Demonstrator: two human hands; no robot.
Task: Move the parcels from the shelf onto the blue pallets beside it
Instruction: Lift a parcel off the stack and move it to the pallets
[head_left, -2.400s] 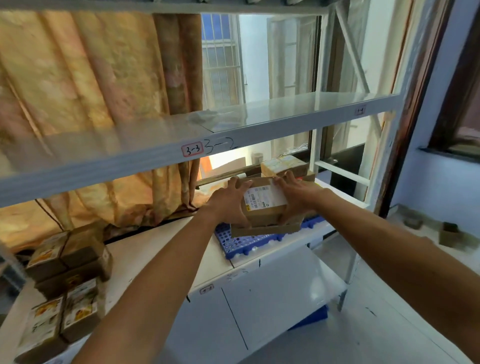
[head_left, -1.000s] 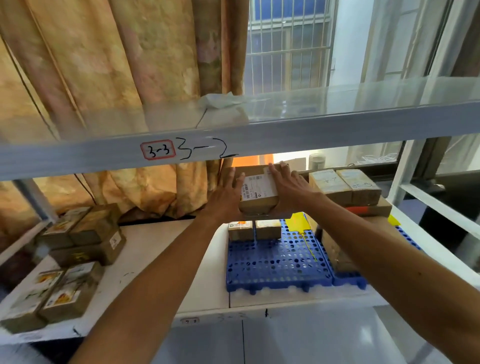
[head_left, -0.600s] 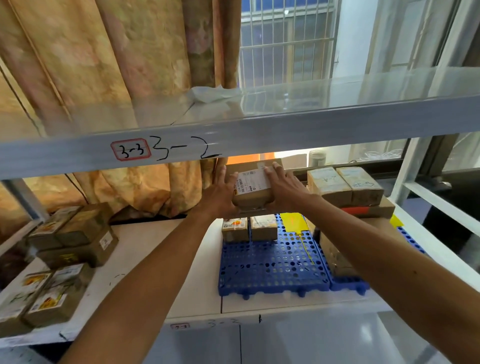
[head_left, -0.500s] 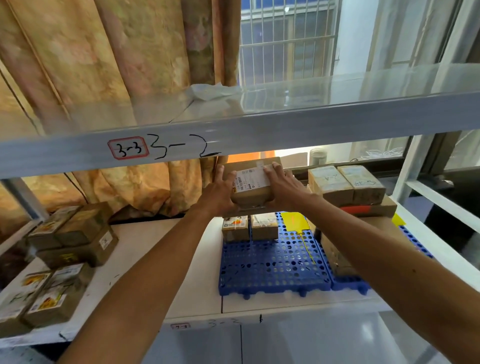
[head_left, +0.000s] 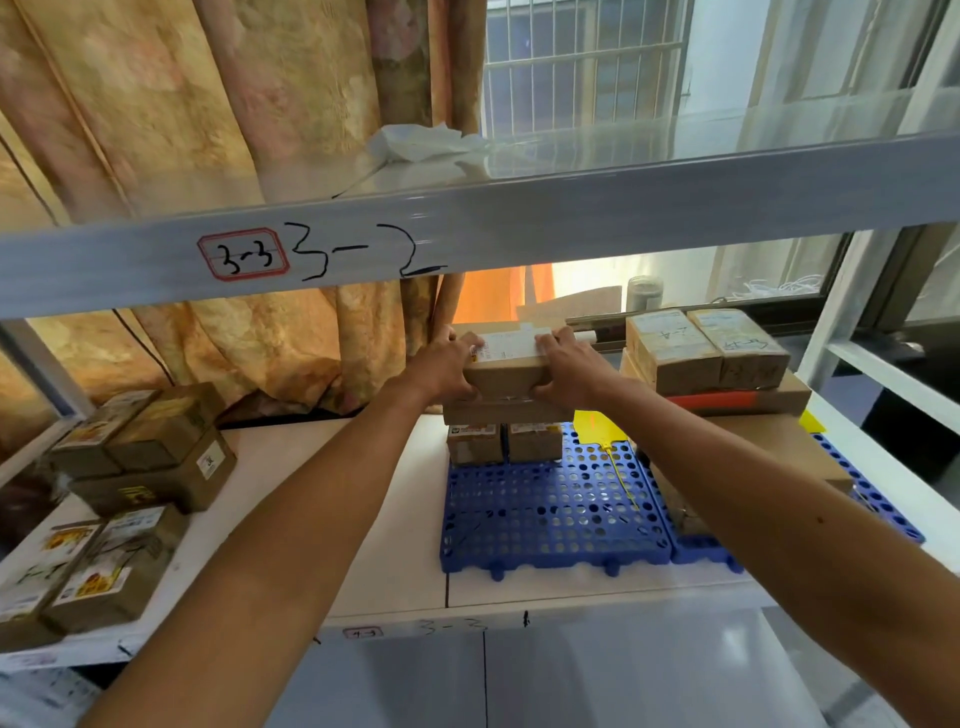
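Fingers (head_left: 464, 340) of the left hand (head_left: 444, 370) curl over the top edge of the small brown cardboard parcel with a white label (head_left: 506, 364), thumb on its near face. The right hand (head_left: 574, 371) grips the opposite end the same way, so the parcel is clamped between both.

It sits at the twelve o'clock edge of the blue perforated plastic pallet (head_left: 550, 512), above a flat brown cardboard parcel (head_left: 506, 411) that lies across two small taped boxes (head_left: 475, 442). Whether its full weight is down I cannot tell.

The step in hand looks like setting it on this stack. Done well, its edges would be squared with the flat parcel beneath, with no overhang toward the patterned curtain (head_left: 291, 358) at twelve o'clock. Both ends should be let go together, thumbs slid out last. The hands should lift away low, since the grey metal shelf beam (head_left: 571, 213) hangs close overhead.

At three o'clock, just beside, stands a taller stack of taped brown parcels (head_left: 675, 356); the right knuckles should stay clear of it. At nine o'clock, well apart on the white shelf board (head_left: 332, 467), more brown parcels (head_left: 145, 452) wait.
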